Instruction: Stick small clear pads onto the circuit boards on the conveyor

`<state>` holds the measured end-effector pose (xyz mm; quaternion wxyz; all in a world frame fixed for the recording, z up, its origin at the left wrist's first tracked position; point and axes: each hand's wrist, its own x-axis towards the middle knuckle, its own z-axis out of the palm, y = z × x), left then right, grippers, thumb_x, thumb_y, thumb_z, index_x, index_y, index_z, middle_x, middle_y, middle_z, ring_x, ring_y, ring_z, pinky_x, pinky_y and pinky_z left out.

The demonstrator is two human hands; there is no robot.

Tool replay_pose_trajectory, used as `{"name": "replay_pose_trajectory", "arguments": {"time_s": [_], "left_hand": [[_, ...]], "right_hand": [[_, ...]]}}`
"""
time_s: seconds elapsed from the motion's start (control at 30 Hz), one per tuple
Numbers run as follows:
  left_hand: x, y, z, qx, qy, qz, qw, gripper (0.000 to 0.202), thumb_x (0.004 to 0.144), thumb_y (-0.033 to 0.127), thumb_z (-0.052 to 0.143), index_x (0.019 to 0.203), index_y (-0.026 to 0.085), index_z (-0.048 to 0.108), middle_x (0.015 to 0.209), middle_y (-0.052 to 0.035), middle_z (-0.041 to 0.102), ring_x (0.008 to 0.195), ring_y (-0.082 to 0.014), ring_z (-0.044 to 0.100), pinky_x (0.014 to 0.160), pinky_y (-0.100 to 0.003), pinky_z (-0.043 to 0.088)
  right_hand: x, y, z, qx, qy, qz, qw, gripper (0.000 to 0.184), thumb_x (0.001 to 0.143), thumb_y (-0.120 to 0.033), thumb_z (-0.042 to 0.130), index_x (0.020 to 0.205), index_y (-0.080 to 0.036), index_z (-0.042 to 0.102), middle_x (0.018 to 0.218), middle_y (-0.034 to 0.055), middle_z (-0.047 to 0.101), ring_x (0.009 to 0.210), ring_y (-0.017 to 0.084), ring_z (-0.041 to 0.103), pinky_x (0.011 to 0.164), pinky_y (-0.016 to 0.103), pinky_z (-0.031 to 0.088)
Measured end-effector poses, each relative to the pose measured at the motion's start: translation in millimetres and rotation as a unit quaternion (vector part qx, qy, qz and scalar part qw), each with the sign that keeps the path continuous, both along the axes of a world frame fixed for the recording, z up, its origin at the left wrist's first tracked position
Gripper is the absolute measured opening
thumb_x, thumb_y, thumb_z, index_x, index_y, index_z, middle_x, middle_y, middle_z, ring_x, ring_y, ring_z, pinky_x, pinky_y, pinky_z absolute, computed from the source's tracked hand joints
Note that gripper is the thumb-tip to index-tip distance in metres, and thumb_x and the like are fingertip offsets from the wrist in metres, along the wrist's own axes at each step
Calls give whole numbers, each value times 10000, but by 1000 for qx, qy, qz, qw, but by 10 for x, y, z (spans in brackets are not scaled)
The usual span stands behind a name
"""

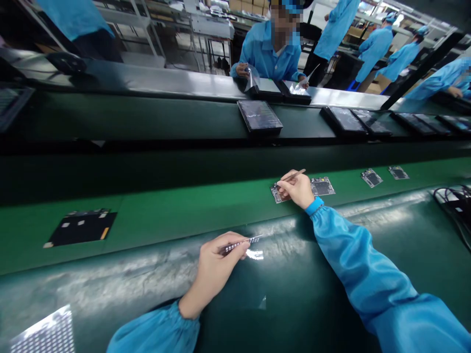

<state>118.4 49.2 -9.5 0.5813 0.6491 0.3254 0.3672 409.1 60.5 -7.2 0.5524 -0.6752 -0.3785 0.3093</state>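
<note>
Ref pt: the bright-green flat belt [176, 206]. Nearest us, on the dark-green smooth mat [301, 294] short of the belt, a shiny sheet w/ rows of pale dots [47, 333] lies far L. Next, still short of the belt, our L hand [221, 260] pinches a narrow dark strip w/ pale round dots [232, 246] btwn thumb + fingers. Glossy clear plastic film [255, 254] shows just under it; can't tell if they're joined. We'd do well to hold the strip flat, dots up, fingers off the free end.

On the belt, our R hand [300, 189] grips a slim metal tweezer-like tool [298, 173], fingers closed round it, over a small grey circuit board w/ metallic parts [275, 195]. Tip's hidden, so can't tell if it touches. Best guess for this fine work: light pressure, wrist clear of the parts, tip at a low angle so nothing gets scratched or nudged. A 2nd grey board [323, 186] sits just R of it on the belt, so mind the sleeve. At the belt's L end, a black flat panel w/ pale squares [83, 227].

Past the belt: a black rectangular tray w/ glossy top [259, 117]; farther, a blue-coated co-worker [257, 49] handling clear film.
</note>
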Motion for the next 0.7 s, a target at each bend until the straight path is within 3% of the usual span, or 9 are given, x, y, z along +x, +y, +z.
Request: {"name": "replay_pose_trajectory", "arguments": {"time_s": [0.17, 0.4, 0.57, 0.7], "left_hand": [[6, -13, -8, -28, -15, 3, 1000, 73, 787, 149, 730, 735, 172, 776, 642, -9, 719, 514, -104, 633, 509, -178, 510], [13, -55, 16, -49, -7, 9, 999, 80, 786, 173, 738, 712, 157, 764, 617, -14, 709, 512, -106, 631, 527, -189, 518], [-117, -122, 70, -49, -20, 20, 998, 59, 785, 180, 744, 739, 147, 762, 628, -28, 709, 531, -120, 637, 528, -206, 511], [-413, -200, 53, -65, -16, 21, 998, 107, 802, 225, 758, 740, 138, 765, 651, -46, 706, 544, -129, 636, 533, -224, 514]], "right_hand": [[-210, -243, 252, 91, 7, -23, 996, 318, 700, -389, 846, 801, -175, 633, 640, 30, 713, 516, 160, 673, 488, 269, 587], [-823, -692, 468, 59, 62, 106, 991, 275, 777, -397, 818, 798, -161, 678, 700, 64, 739, 569, 173, 696, 548, 303, 599], [-1011, -751, 422, 48, 58, 122, 990, 264, 800, -400, 797, 798, -166, 674, 652, 55, 724, 541, 174, 679, 541, 304, 578], [-1082, -505, 274, 76, 7, 138, 987, 196, 870, -366, 702, 807, -185, 663, 737, 59, 738, 627, 186, 689, 616, 324, 577]]}}
